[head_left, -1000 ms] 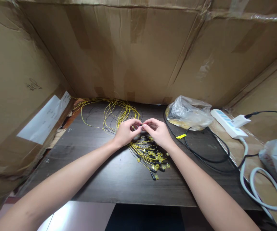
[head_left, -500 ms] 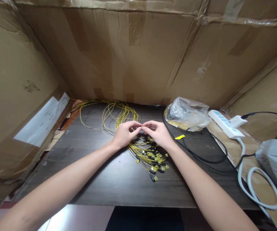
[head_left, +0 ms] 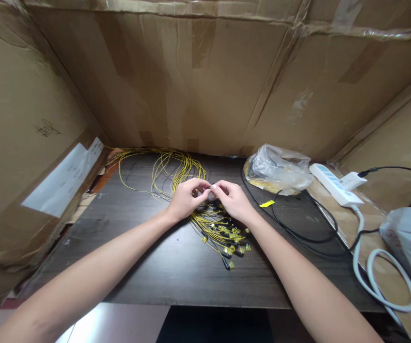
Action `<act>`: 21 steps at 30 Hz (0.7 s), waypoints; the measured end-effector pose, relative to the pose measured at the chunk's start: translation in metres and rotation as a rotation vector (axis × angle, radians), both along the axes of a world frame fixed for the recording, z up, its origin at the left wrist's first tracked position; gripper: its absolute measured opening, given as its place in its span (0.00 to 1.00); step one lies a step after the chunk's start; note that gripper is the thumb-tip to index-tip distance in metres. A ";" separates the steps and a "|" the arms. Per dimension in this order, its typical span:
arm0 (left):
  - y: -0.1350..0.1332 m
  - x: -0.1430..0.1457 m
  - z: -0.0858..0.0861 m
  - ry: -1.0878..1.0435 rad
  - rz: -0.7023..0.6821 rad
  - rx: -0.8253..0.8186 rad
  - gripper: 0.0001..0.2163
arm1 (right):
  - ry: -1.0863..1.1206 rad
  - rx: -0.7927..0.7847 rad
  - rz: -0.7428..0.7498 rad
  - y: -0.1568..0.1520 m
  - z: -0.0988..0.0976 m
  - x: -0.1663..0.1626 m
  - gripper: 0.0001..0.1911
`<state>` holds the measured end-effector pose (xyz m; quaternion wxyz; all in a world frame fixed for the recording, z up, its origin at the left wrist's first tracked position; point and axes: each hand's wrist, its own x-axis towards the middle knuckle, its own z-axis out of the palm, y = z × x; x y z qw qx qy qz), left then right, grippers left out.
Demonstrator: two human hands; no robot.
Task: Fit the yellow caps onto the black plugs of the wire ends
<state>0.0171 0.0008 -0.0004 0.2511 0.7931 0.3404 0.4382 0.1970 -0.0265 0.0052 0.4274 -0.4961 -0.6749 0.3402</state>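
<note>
A bundle of thin yellow wires [head_left: 169,169] loops across the back of the dark wooden table [head_left: 148,267]. Their ends, fitted with small yellow and black connectors [head_left: 232,240], lie fanned out in front of my hands. My left hand [head_left: 185,197] and my right hand [head_left: 232,200] meet fingertip to fingertip above the bundle. Both are closed in a pinch on one small wire end between them; the piece itself is too small to make out.
Cardboard walls [head_left: 198,81] enclose the table at the back and both sides. A clear plastic bag [head_left: 278,169] lies at the back right, beside a white power strip [head_left: 334,183] with a white cable [head_left: 369,271], a black cable [head_left: 298,228] and another bag [head_left: 410,247].
Both hands have stayed together over the wires, with only small finger movements at the pinch. The view has shifted slightly.
</note>
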 end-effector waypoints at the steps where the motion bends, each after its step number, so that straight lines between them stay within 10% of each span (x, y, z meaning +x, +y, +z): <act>1: 0.000 0.000 0.000 0.003 -0.005 0.000 0.05 | -0.032 0.013 -0.007 -0.001 0.000 0.000 0.18; 21: -0.001 0.001 0.001 0.006 0.003 -0.135 0.08 | -0.223 0.118 -0.062 -0.005 0.007 0.004 0.07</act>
